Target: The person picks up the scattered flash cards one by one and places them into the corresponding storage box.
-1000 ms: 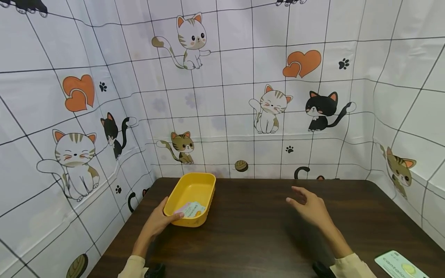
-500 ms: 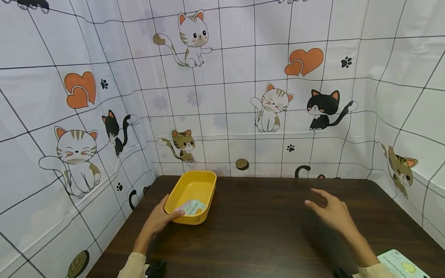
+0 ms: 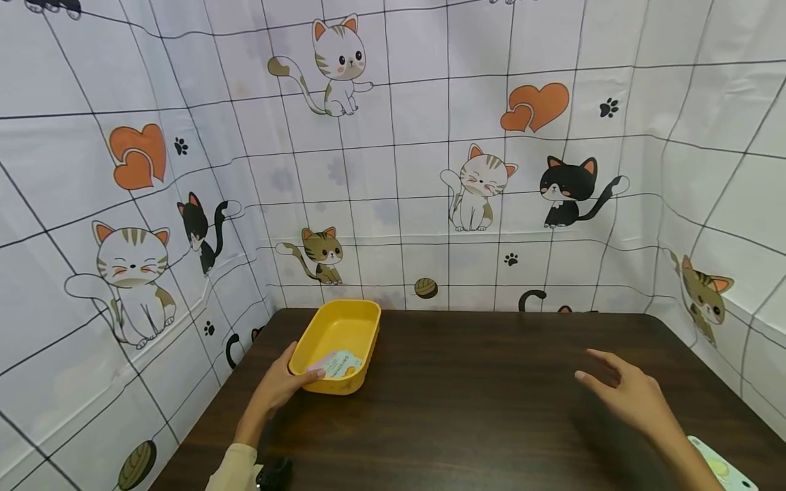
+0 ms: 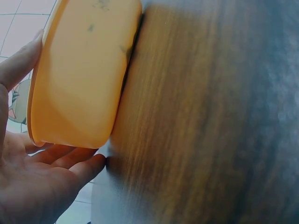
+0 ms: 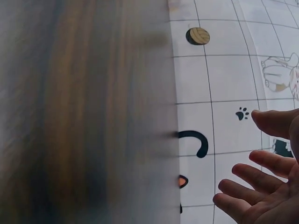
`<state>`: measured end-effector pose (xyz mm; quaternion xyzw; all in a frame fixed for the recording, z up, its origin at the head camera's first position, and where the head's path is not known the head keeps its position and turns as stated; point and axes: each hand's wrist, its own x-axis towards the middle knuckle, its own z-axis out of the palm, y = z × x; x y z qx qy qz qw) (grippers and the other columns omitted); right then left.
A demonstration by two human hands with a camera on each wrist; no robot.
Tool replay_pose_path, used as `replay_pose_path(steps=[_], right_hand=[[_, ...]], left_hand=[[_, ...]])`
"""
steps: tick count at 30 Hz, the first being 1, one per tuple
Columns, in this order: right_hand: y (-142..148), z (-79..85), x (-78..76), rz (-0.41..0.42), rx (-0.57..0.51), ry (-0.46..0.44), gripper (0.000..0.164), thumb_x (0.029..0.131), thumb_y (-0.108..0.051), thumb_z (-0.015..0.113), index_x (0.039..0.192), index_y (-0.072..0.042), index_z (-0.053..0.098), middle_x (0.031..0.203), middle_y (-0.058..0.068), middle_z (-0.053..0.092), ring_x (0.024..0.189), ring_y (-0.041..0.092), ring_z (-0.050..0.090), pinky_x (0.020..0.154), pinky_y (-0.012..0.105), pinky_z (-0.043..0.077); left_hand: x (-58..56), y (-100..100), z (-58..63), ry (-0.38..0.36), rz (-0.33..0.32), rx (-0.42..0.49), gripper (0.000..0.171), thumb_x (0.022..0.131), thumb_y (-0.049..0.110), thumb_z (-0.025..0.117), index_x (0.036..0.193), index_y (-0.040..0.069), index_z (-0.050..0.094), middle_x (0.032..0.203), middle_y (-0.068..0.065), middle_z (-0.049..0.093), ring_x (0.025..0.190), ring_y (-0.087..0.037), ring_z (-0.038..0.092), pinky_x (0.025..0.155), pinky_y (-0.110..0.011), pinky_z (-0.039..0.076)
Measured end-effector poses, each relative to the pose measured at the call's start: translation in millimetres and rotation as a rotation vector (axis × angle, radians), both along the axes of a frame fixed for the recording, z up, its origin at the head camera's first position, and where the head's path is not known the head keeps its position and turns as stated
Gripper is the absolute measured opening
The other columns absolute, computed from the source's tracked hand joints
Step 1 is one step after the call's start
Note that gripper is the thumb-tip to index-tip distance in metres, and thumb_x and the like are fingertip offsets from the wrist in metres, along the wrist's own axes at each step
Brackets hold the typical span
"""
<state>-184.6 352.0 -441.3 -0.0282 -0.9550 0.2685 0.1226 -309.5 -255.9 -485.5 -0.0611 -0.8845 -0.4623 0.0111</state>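
Observation:
A yellow plastic basket (image 3: pixel 351 333) stands at the left of the dark wooden table. My left hand (image 3: pixel 278 385) grips its near left corner, the thumb over the rim and the fingers along the outer side; the left wrist view shows these fingers (image 4: pixel 86 169) against the basket's end wall (image 4: pixel 79 79). Inside the basket lies a small printed card (image 3: pixel 341 365). On the right, my right hand (image 3: pixel 632 395) hovers over the table with nothing in it, its fingers spread apart in the right wrist view. Beside the right forearm lies a pale green card (image 3: pixel 721 466), partly hidden by the arm.
The dark brown table (image 3: pixel 467 395) reaches back to a white curtain (image 3: pixel 417 177) printed with grid lines, cats and hearts. This curtain also hangs along the left and right sides.
My right hand has moved to the right and slightly toward me, and its forearm now covers part of the green card. My left hand stays on the basket.

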Motion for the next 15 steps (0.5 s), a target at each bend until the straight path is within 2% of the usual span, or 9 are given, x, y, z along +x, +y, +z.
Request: replay_pose_path(steps=[4,8,9,10,12,13,15], right_hand=[[8.0,-3.0,6.3,-0.008,0.029,-0.002,0.074,0.105,-0.050,0.066,0.152,0.005,0.052,0.145,0.043,0.053,0.112,0.060,0.067,0.080,0.067,0.056],[15.9,-5.3,13.2,-0.017,0.049,-0.009,0.073,0.105,-0.050,0.066,0.150,0.006,0.053,0.140,0.047,0.056,0.100,0.055,0.071,0.073,0.061,0.057],[18.2,-5.9,15.1,-0.021,0.056,-0.017,0.074,0.105,-0.050,0.065,0.150,0.007,0.053,0.138,0.047,0.058,0.096,0.050,0.071,0.071,0.058,0.057],[20.3,-6.9,17.2,-0.026,0.058,-0.029,0.074,0.105,-0.051,0.064,0.151,0.006,0.052,0.127,0.046,0.063,0.088,0.042,0.070,0.067,0.052,0.055],[25.1,-9.2,22.0,-0.033,0.061,-0.046,0.074,0.106,-0.051,0.063,0.152,0.007,0.050,0.101,0.037,0.068,0.076,0.031,0.064,0.062,0.043,0.050],[27.9,-10.7,24.5,-0.036,0.063,-0.059,0.074,0.107,-0.051,0.061,0.152,0.007,0.049,0.089,0.028,0.066,0.071,0.025,0.058,0.059,0.039,0.046],[34.0,-14.2,29.6,-0.044,0.065,-0.086,0.075,0.108,-0.051,0.059,0.153,0.007,0.047,0.078,0.010,0.056,0.065,0.016,0.043,0.056,0.033,0.037]], left_hand=[[1.0,-0.7,-0.8,-0.002,0.000,0.000,0.110,0.091,0.044,0.083,0.171,0.002,0.021,0.155,-0.025,0.055,0.130,-0.035,0.056,0.122,-0.060,0.038],[2.2,-0.5,-1.0,0.001,-0.003,0.001,0.111,0.090,0.044,0.084,0.170,0.000,0.020,0.159,-0.027,0.051,0.135,-0.038,0.055,0.123,-0.063,0.036],[2.2,-0.3,-1.2,0.002,-0.004,0.000,0.111,0.090,0.044,0.084,0.170,0.000,0.020,0.159,-0.027,0.051,0.135,-0.038,0.055,0.123,-0.063,0.036],[2.2,-0.1,-1.5,0.003,-0.004,0.000,0.111,0.090,0.044,0.084,0.170,0.000,0.020,0.160,-0.028,0.050,0.136,-0.038,0.055,0.123,-0.064,0.036],[1.9,0.6,-2.1,0.003,-0.006,0.003,0.111,0.090,0.044,0.084,0.170,0.000,0.021,0.159,-0.028,0.051,0.135,-0.038,0.055,0.123,-0.064,0.036],[1.7,0.7,-2.8,0.004,-0.008,0.000,0.111,0.090,0.044,0.084,0.170,0.000,0.021,0.158,-0.027,0.052,0.134,-0.038,0.056,0.122,-0.064,0.037],[1.0,1.3,-3.6,0.001,-0.006,0.006,0.109,0.090,0.044,0.084,0.170,0.001,0.023,0.155,-0.026,0.055,0.131,-0.035,0.057,0.122,-0.062,0.038]])
